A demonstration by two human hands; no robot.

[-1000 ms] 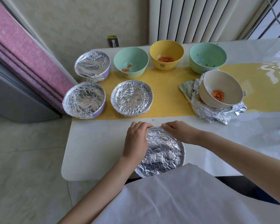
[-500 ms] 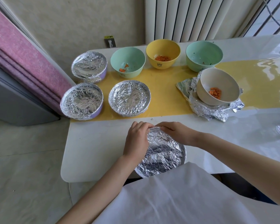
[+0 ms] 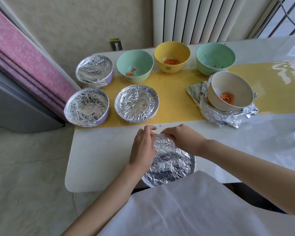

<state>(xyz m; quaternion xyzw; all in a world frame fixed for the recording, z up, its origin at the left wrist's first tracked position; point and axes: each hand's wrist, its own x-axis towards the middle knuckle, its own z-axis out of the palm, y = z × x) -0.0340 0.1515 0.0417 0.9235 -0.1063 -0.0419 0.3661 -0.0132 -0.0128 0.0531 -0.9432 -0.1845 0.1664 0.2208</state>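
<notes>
The plate [image 3: 193, 165] under both hands sits right at the near edge of the table [image 3: 95, 150], so a hard tug could slide it off. Bare tabletop lies left of the left hand [image 3: 141, 149] and right of the right hand [image 3: 182, 138]. Both pinch the foil [image 3: 167, 160] at the plate's far rim with curled fingers, and it may tear.

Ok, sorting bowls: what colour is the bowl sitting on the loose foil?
The bowl is cream, head view.
</notes>
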